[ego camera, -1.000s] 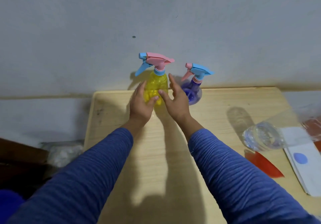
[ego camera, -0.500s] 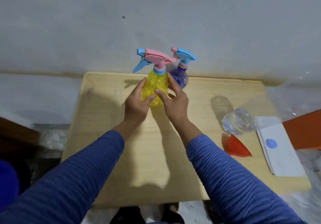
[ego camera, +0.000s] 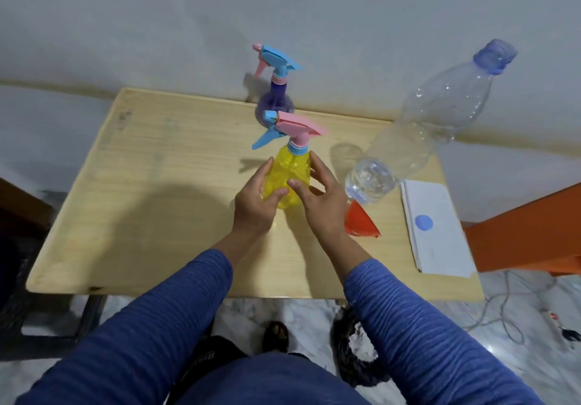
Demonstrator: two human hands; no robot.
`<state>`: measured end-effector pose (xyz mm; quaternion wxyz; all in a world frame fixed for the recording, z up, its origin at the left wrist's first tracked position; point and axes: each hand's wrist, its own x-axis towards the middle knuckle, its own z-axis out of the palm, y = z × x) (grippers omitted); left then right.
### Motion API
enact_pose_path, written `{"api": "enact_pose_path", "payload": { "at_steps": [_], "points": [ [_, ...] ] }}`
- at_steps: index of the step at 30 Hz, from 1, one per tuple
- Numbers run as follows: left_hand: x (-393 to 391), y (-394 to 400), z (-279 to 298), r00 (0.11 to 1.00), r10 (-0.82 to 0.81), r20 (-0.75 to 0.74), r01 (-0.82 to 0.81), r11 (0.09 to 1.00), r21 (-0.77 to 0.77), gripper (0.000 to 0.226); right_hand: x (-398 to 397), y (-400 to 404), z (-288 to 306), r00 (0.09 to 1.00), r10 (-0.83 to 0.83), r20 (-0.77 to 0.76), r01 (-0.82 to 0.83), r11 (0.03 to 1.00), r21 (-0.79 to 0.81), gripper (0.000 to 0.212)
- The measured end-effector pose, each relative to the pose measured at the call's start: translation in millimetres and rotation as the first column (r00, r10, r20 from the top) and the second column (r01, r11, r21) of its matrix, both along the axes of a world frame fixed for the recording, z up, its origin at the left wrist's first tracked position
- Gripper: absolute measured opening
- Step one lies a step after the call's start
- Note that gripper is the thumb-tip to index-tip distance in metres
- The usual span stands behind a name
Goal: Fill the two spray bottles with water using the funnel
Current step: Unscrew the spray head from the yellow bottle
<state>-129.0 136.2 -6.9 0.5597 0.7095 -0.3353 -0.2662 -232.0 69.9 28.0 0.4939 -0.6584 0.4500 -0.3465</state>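
A yellow spray bottle (ego camera: 290,173) with a pink head and blue trigger stands near the middle of the wooden table (ego camera: 151,191). My left hand (ego camera: 256,203) and my right hand (ego camera: 320,202) clasp its body from both sides. Behind it, at the table's far edge, a purple spray bottle (ego camera: 276,99) with a blue head stands upright and untouched. A red funnel (ego camera: 360,220) lies on its side just right of my right hand. A tall clear plastic water bottle (ego camera: 418,134) with a blue cap stands to the right, with water in its base.
A white paper booklet (ego camera: 437,231) with a blue dot lies at the table's right end. An orange surface (ego camera: 528,231) sits beyond the right edge. A wall rises right behind the table. Cables trail on the marble floor at lower right.
Both hands have drawn the yellow spray bottle from beside the purple one toward me, to mid-table. The view has tilted down, showing the whole water bottle.
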Motion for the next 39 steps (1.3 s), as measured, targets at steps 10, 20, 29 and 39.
{"api": "enact_pose_path", "payload": {
  "at_steps": [10,20,29,39],
  "points": [
    [-11,4,-4,0.999,0.002,0.050,-0.004,0.999,0.036,0.076,-14,3,13,1.000,-0.003,0.016,0.004,0.999,-0.043,0.071],
    [-15,-8,0,0.997,0.080,-0.015,-0.080,0.997,0.023,0.071,6,-20,52,0.979,0.184,0.090,-0.152,0.947,-0.282,0.077],
    [-11,-9,-1,0.997,0.065,-0.046,-0.063,0.997,0.032,0.069,6,-31,45,0.965,0.260,0.046,-0.236,0.926,-0.295,0.058],
    [-11,-10,0,0.997,0.059,-0.054,-0.057,0.998,0.039,0.068,2,-43,54,0.914,0.406,-0.002,-0.393,0.884,-0.254,0.068]
  ]
}}
